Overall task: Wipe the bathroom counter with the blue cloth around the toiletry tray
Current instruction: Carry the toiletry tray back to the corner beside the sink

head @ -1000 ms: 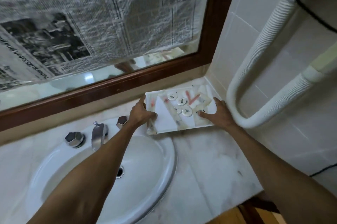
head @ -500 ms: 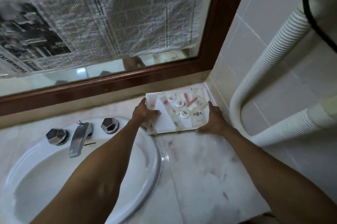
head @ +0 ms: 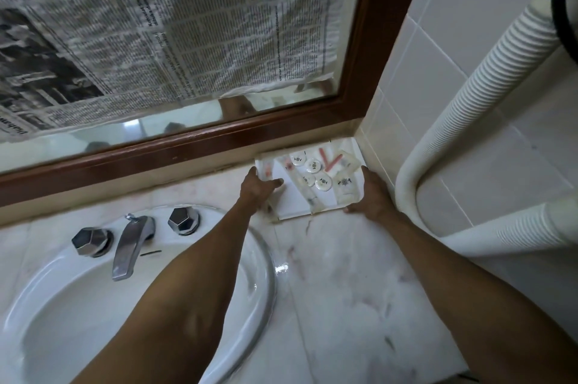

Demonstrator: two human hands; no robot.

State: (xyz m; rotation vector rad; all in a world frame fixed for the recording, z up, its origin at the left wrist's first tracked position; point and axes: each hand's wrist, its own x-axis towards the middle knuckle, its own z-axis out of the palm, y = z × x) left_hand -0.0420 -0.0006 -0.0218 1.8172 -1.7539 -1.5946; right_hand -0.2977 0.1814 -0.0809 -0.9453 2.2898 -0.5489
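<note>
My left hand (head: 258,188) grips the left edge of the tray (head: 294,205), with the thumb lying over the rim onto the tray floor and the fingers curled beneath. My right hand (head: 370,196) holds the right front corner of the tray, palm against the side wall and fingers wrapped at the edge; the fingertips are hidden, so I cannot tell how far they reach under. The tray is white and rectangular, set in the back right corner of the counter (head: 344,283), with its far edge close to the mirror frame (head: 187,146) and its right side close to the tiled wall (head: 391,133). It contains four round white lids (head: 312,165), a red item (head: 331,163) and clear sachets (head: 344,185). The counter is pale marble with dark streaks in front of the tray. The sink (head: 93,315) lies to the left, with a tap (head: 128,246) and two knobs (head: 183,220). Newspaper (head: 156,24) covers most of the mirror. A white ribbed hose (head: 453,96) runs along the wall at right.
</note>
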